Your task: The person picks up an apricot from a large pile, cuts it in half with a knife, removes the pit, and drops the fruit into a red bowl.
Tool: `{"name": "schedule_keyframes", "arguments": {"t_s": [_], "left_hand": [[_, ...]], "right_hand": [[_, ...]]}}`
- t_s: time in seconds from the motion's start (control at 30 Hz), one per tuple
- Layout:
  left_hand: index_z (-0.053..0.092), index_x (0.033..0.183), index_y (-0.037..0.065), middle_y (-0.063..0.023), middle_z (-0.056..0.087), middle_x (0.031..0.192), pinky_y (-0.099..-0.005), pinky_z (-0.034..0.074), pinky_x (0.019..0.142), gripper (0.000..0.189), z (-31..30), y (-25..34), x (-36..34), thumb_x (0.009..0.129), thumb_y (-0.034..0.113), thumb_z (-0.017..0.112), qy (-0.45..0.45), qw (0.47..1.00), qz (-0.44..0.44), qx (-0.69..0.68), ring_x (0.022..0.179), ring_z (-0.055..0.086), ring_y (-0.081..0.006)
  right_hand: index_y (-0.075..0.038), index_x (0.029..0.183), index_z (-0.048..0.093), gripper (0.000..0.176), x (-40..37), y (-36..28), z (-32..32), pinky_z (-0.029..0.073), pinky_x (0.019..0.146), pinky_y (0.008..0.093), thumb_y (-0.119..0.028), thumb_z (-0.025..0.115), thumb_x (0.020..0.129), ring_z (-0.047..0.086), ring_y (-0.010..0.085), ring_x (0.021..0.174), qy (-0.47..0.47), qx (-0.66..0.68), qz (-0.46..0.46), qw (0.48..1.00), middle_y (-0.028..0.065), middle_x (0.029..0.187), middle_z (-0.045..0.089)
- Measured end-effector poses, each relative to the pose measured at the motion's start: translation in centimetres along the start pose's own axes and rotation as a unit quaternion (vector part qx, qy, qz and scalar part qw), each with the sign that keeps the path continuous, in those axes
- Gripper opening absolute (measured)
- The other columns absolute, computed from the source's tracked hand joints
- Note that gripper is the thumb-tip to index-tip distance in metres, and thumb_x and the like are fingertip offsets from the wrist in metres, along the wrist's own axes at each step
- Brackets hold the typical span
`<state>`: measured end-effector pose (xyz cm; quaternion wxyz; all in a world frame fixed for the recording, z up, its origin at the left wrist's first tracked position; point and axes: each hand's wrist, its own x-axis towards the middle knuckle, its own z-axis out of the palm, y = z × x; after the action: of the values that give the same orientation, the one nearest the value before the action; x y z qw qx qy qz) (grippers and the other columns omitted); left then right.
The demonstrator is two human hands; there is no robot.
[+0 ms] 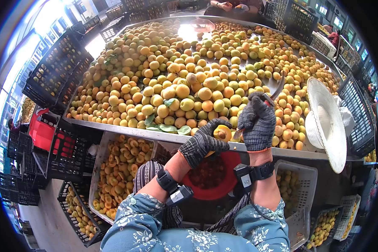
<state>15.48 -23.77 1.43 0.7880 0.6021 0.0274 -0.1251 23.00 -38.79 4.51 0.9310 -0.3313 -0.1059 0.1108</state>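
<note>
Above a red basin (216, 185), just off the tabletop's (290, 152) near edge, pinching an apricot (221, 132) in the left hand (202, 143); probably light, soft, easily bruised, so gripping gently by the sides. Clenching the right hand (258, 122) on what looks like a small knife (238, 134), just beside the fruit.

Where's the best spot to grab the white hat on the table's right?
Pinch the hat by the near end of its brim, coming from the front. It sits tilted on edge, and that end juts past the table rim, clear of apricots. The right hand is nearest but holds a knife.
</note>
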Motion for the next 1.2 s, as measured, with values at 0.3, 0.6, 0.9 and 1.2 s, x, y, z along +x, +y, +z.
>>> {"name": "schedule_keyframes", "arguments": {"t_s": [0.3, 0.6, 0.9, 1.2], "left_hand": [[0.055, 0.115, 0.005, -0.0069, 0.063, 0.103, -0.0304, 0.048, 0.086, 0.07, 0.2, -2.8, 1.4, 0.052, 0.013, 0.085, -0.002, 0.989, 0.069, 0.13, 0.096, 0.059, -0.0161], [0.054, 0.113, 0.005, -0.0077, 0.063, 0.101, -0.0317, 0.05, 0.082, 0.066, 1.4, -1.6, 0.2, 0.054, 0.011, 0.084, 0.013, 0.987, 0.044, 0.153, 0.094, 0.058, -0.0173], [0.053, 0.113, 0.003, -0.0057, 0.062, 0.1, -0.0288, 0.047, 0.085, 0.067, 1.1, -3.2, 1.1, 0.055, 0.013, 0.084, -0.005, 0.998, 0.01, 0.058, 0.095, 0.057, -0.015], [0.054, 0.11, 0.002, -0.0071, 0.064, 0.1, -0.0293, 0.048, 0.084, 0.06, 1.6, -2.4, 0.5, 0.059, 0.012, 0.083, 0.034, 0.998, 0.024, 0.051, 0.094, 0.057, -0.0145]], "right_hand": [[-0.004, 0.087, 0.057, 0.017, -0.7, -0.1, 1.8, 0.039, 0.037, 0.0246, -0.016, 0.068, 0.082, 0.045, 0.0113, 0.037, -0.027, -0.016, -0.034, 0.999, 0.0016, 0.054, 0.049], [-0.004, 0.089, 0.06, 0.018, -1.4, 0.4, 2.1, 0.035, 0.037, 0.0212, -0.013, 0.07, 0.079, 0.044, 0.0083, 0.038, 0.007, -0.095, -0.064, 0.993, 0.0003, 0.055, 0.052], [-0.004, 0.092, 0.063, 0.022, -1.9, 1.6, 1.8, 0.046, 0.062, 0.0183, -0.011, 0.074, 0.075, 0.057, 0.0059, 0.07, 0.008, -0.152, -0.08, 0.985, -0.0016, 0.08, 0.062], [-0.008, 0.081, 0.059, 0.015, -1.8, 2.0, 2.1, 0.035, 0.047, 0.0178, -0.017, 0.071, 0.08, 0.046, 0.0028, 0.052, 0.035, -0.135, -0.049, 0.989, -0.0056, 0.064, 0.051]]}}
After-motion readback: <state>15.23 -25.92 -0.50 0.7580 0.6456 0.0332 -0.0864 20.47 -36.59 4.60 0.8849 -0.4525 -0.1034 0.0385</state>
